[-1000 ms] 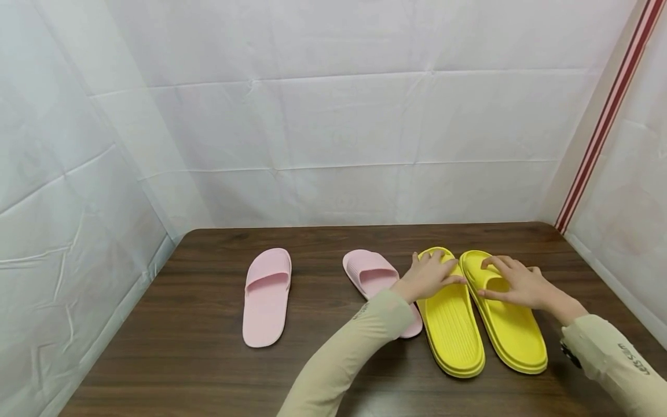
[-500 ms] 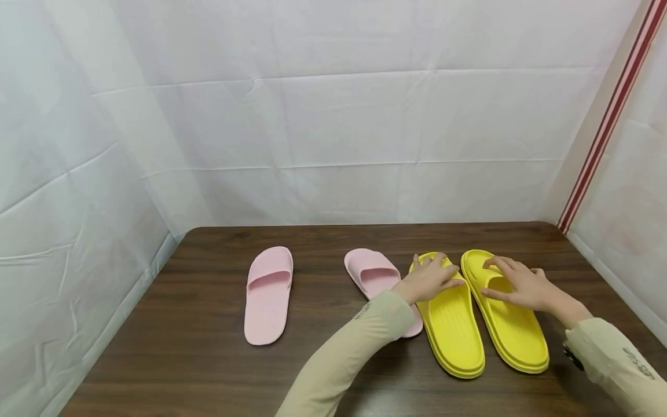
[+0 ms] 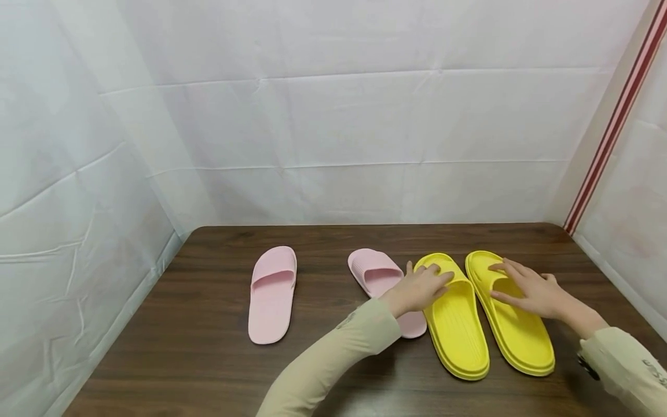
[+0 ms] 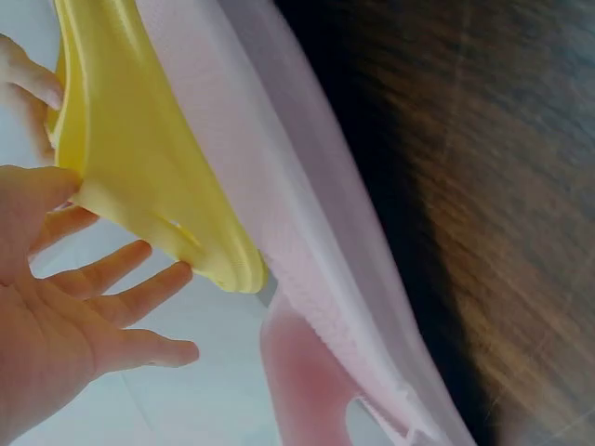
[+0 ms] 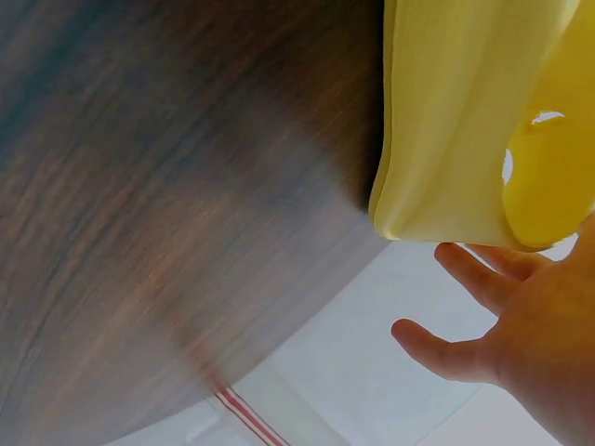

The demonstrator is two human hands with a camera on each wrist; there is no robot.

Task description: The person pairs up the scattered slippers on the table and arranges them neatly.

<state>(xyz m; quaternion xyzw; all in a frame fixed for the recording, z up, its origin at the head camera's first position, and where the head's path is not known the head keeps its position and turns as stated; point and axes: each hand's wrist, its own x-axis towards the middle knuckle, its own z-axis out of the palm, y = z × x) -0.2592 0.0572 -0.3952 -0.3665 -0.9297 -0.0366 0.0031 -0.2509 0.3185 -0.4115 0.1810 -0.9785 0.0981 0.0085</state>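
Two yellow slippers lie side by side on the right of the table, a narrow gap between them. Over the toe strap of the left yellow slipper [image 3: 461, 336] is my left hand [image 3: 417, 288], fingers spread and loosely bent. In the left wrist view its fingertips [image 4: 181, 271] lie at or close to the strap's edge; contact is unclear. My right hand [image 3: 534, 292] hovers around the strap of the right yellow slipper [image 3: 523, 341], thumb by the foot opening, fingers relaxed and apart. A pink slipper [image 3: 380, 275] lies askew, partly covered by my left hand and sleeve.
Another pink slipper [image 3: 272, 304] lies on the left half of the dark wooden table [image 3: 172, 359], well apart from the others. White cloth [image 3: 333, 127] hangs behind and at both sides. A red-striped band [image 3: 615, 127] runs down the right corner.
The left yellow slipper's toe has swung left, widening the gap to its mate. My left hand has since eased back leftward from its strap. My right hand has hardly moved.
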